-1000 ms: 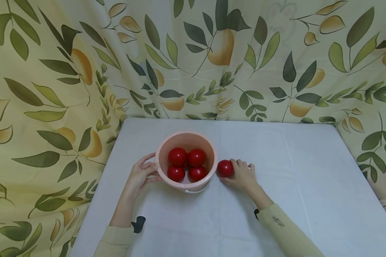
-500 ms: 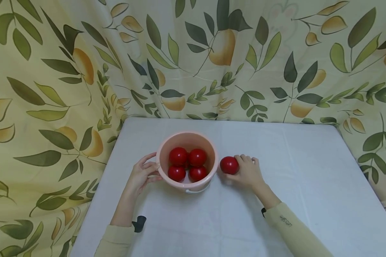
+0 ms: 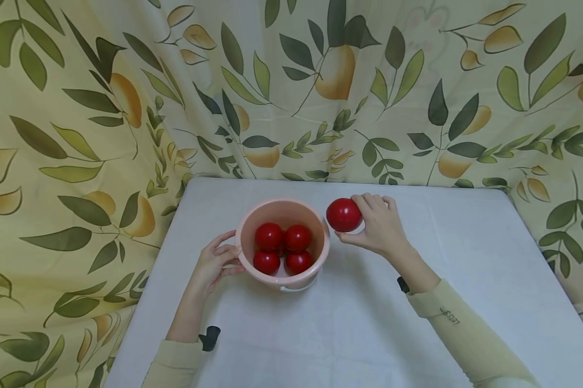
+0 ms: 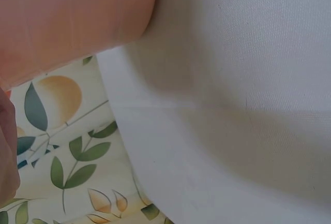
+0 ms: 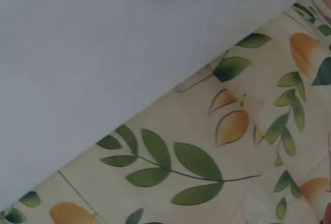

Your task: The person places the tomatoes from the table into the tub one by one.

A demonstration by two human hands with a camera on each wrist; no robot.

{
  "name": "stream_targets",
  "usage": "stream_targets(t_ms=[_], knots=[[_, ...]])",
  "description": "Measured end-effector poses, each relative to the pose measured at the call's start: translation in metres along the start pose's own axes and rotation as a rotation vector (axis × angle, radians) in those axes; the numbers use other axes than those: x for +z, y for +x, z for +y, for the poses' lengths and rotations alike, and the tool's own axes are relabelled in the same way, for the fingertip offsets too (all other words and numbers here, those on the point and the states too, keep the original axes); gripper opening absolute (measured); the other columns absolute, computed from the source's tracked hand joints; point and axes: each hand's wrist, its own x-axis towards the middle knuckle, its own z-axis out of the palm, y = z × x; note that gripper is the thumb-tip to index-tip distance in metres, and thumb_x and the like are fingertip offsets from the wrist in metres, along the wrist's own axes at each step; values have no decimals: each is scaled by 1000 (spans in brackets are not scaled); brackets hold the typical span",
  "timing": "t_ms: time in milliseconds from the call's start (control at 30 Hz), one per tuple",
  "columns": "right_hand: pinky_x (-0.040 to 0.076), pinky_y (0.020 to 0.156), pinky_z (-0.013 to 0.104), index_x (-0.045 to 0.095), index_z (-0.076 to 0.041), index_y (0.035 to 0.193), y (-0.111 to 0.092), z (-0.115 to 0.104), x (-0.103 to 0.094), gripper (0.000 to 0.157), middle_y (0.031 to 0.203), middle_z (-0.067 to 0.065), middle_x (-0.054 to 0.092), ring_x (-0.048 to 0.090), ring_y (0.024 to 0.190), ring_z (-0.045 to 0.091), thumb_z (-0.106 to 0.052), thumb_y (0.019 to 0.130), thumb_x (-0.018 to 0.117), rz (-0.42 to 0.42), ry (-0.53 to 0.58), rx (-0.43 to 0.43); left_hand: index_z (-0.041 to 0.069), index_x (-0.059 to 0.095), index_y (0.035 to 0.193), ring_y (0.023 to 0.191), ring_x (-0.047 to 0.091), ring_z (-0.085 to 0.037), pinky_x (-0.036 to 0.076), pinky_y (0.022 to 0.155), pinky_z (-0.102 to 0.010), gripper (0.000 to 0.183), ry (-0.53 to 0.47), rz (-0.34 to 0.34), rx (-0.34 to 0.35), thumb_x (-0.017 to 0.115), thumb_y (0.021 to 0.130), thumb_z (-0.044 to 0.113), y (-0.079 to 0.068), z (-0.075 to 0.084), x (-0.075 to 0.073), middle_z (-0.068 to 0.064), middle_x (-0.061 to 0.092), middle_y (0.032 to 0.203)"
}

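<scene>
A pink bucket stands upright on the table, with several shiny red balls inside. At its left side my left hand touches the outer wall near the rim, fingers spread and fairly straight. The left wrist view shows the bucket's wall and a strip of the left hand. Just right of the far part of the rim, my right hand holds another red ball between thumb and fingers, above the table. The right wrist view does not show the held ball clearly.
A white cloth covers the table. Behind and to the left hangs a curtain printed with leaves and fruit. The bucket's white handle hangs down at its near side.
My right hand has lifted the red ball from the table beside the bucket, moving it up and away from me. The left hand and the bucket have stayed in place.
</scene>
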Motion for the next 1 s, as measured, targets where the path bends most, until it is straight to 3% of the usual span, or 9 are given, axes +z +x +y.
stream_targets(t_ms=[200, 433, 767, 1000], knots=[[36, 90, 52, 53, -10, 114, 22, -27, -3, 72, 107, 11, 56, 48, 101, 27, -55, 61, 71, -96, -1, -153, 14, 43, 133, 67, 65, -16, 57, 66, -33, 49, -7, 10, -4, 60, 87, 6, 1, 0, 1, -10, 63, 90], [36, 94, 48, 51, -14, 121, 37, -58, 18, 72, 111, 7, 53, 46, 103, 24, -60, 67, 63, -249, -35, -315, 12, 41, 134, 67, 64, -15, 57, 65, -32, 50, 0, 1, 5, 59, 88, 5, 1, 0, 1, -9, 63, 89], [33, 99, 46, 49, -20, 128, 43, -84, 48, 76, 125, 6, 50, 41, 116, 23, -60, 65, 67, -529, -135, -446, 12, 41, 134, 68, 64, -15, 57, 65, -32, 51, 5, -2, 5, 59, 88, 6, 1, 0, 1, -9, 63, 89], [28, 103, 47, 44, -25, 135, 44, -92, 56, 81, 136, 6, 43, 34, 124, 24, -60, 66, 68, -691, -227, -476, 14, 41, 135, 69, 64, -15, 57, 66, -33, 52, 20, 0, -2, 61, 87, 8, 0, 1, 0, -7, 63, 88]])
